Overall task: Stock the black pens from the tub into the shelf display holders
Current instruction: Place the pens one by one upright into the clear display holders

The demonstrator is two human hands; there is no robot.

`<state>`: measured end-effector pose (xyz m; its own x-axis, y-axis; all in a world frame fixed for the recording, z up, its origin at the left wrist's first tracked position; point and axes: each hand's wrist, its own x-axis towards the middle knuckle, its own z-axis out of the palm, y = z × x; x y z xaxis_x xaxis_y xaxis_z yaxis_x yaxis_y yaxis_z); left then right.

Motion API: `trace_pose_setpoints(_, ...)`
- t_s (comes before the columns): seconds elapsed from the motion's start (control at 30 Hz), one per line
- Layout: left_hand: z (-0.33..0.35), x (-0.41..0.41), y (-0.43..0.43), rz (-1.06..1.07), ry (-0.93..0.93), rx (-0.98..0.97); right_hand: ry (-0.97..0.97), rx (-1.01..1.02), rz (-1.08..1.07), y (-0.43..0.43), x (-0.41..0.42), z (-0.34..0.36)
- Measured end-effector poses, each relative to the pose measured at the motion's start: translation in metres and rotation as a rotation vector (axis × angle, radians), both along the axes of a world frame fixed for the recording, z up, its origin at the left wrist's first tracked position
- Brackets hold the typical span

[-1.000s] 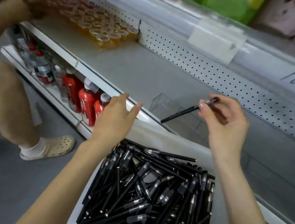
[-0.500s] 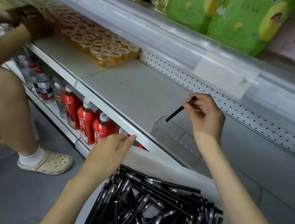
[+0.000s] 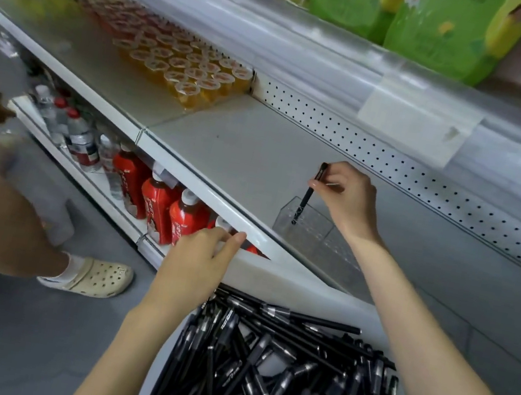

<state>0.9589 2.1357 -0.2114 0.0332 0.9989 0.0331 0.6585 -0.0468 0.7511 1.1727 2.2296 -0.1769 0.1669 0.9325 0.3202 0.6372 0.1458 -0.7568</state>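
Note:
My right hand (image 3: 344, 196) pinches one black pen (image 3: 307, 196) near its upper end. The pen stands almost upright, its lower tip inside the clear display holder (image 3: 307, 231) on the grey shelf (image 3: 242, 155). A white tub (image 3: 276, 275) at the bottom of the view holds a heap of several black pens (image 3: 277, 371). My left hand (image 3: 196, 264) rests with straight fingers on the tub's far rim, holding nothing.
Orange jelly cups (image 3: 187, 71) fill the shelf's left part. Red bottles (image 3: 157, 201) and water bottles stand on the shelf below. Another person's leg and beige clog (image 3: 95, 278) are on the floor at left. Green packs (image 3: 432, 22) sit on the upper shelf.
My right hand turned the pen from slanted to nearly upright and lowered its tip into the clear holder. The camera tilted up. My left hand stayed on the tub rim.

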Motion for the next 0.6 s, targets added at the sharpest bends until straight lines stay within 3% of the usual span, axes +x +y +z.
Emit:
trace_pose_setpoints(0.3, 0.01, 0.003, -0.005, -0.014, 0.024, -0.025, 0.096, -0.025, -0.049, -0.057, 0.006, 0.011)
trace_pose_setpoints(0.47, 0.011, 0.001, -0.013, 0.004, -0.006, -0.012, 0.253, -0.112, 0.167, -0.158, 0.001, 0.002)
trace_pose_setpoints(0.6, 0.011, 0.002, -0.016, 0.005, -0.006, 0.002, 0.146, -0.262, 0.117, -0.203, 0.009, -0.043)
